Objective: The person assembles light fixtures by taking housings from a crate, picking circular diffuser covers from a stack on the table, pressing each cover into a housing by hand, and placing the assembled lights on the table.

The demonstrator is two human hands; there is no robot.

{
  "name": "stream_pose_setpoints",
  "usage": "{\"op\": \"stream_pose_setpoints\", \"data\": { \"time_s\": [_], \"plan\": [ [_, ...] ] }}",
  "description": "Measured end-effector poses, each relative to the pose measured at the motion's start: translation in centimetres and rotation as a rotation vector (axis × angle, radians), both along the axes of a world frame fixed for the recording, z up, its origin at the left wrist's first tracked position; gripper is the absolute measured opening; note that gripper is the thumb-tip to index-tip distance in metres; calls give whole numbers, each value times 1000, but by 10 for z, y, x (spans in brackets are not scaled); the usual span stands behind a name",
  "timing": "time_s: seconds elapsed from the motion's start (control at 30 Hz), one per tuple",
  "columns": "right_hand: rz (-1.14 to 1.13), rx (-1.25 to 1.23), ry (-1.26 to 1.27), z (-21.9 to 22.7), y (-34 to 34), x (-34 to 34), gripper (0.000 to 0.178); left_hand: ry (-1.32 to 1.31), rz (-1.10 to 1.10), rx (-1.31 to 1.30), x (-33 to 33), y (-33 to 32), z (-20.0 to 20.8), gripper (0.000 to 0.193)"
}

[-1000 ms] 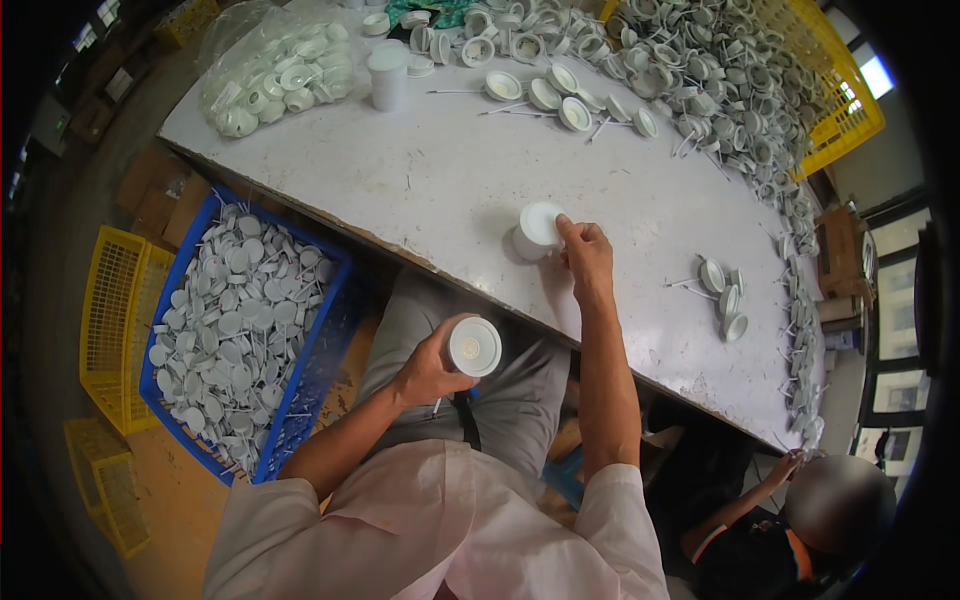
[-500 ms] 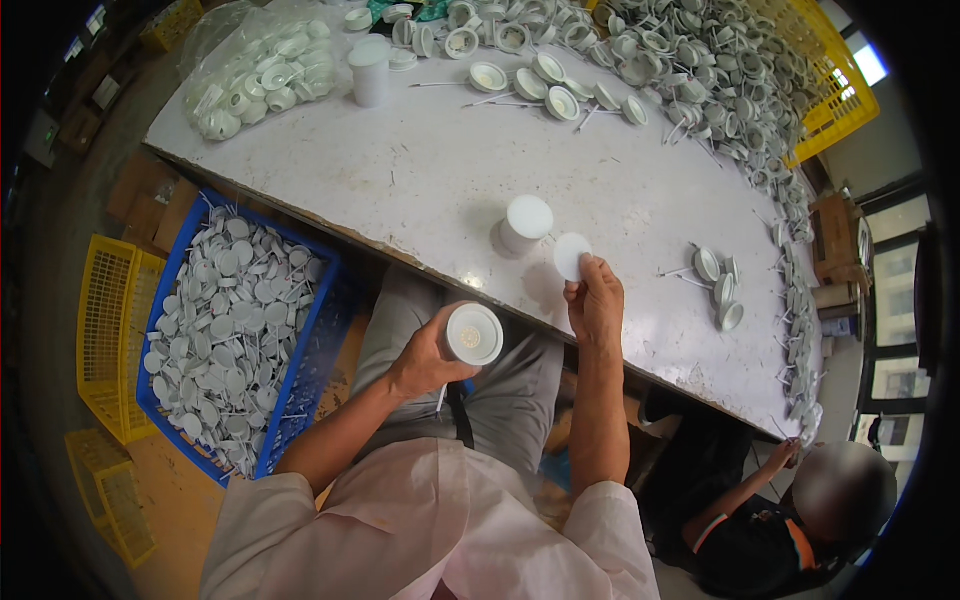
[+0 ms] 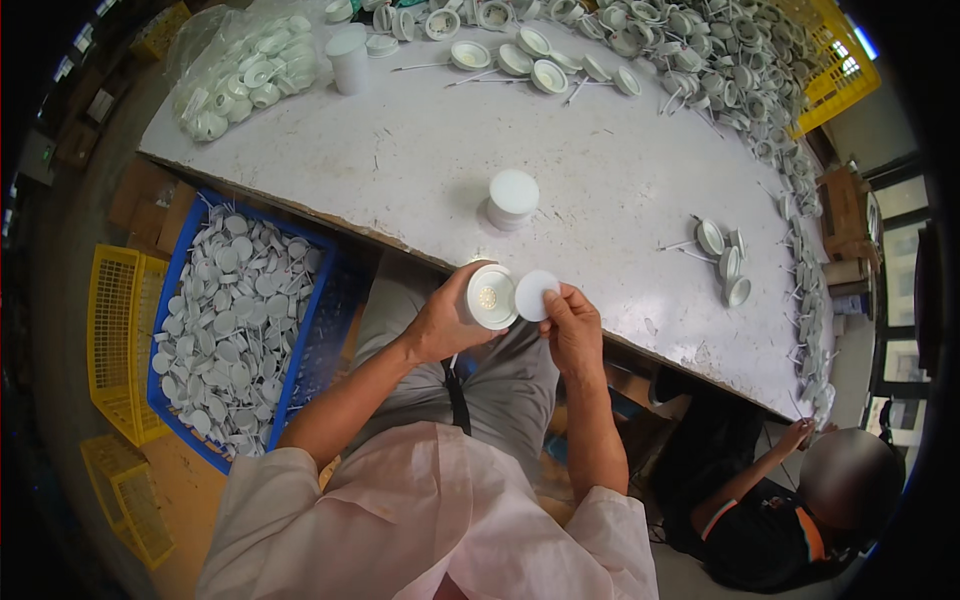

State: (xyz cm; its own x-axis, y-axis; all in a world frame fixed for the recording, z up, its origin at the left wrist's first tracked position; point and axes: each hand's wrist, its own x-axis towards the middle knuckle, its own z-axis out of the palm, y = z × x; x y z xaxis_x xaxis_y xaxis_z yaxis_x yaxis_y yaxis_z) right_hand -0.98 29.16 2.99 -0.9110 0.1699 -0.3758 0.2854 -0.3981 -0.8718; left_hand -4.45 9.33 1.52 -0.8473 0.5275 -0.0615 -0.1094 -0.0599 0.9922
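Note:
My left hand (image 3: pixel 438 322) is wrapped round a white round lamp housing (image 3: pixel 478 312), its open face up, showing a yellowish cluster of LED dots in the middle. A white lead hangs below that hand. Between thumb and fingers, my right hand (image 3: pixel 574 328) pinches a thin white round cover disc (image 3: pixel 534 296). The disc is tilted close against the right rim of the housing; whether they touch I cannot tell. Just beyond my hands, a stack of white discs (image 3: pixel 513 200) stands on the table.
The white table (image 3: pixel 400 160) carries a big heap of lamp housings (image 3: pixel 690 60), a bagged pile (image 3: pixel 250 80), another disc stack (image 3: pixel 347 60) and several loose housings (image 3: pixel 730 260). At my left is a blue crate (image 3: pixel 305 345) full of lamps. A co-worker (image 3: pixel 770 530) sits at the right.
My left hand has raised the housing up and to the right. My right hand has brought the disc down and left, from beside the stack to the housing's rim.

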Motion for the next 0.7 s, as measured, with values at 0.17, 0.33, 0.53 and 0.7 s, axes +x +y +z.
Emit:
{"op": "stream_pose_setpoints", "data": {
  "time_s": [0.17, 0.33, 0.53, 0.7],
  "plan": [
    [71, 98, -52, -11, -13, 7, 20, -3, -61, 75, 1, 3, -13, 81],
    [33, 179, -12, -10, -28, 6, 22, -50, -78, 135, 8, 6, -7, 78],
    [40, 223, 56, -10, -35, 6, 24, -1, 54, -15, 12, 8, 2, 59],
    [47, 182, 58, -6, -39, 4, 21, 31, 107, -31, 14, 9, 3, 50]
  ]
}}
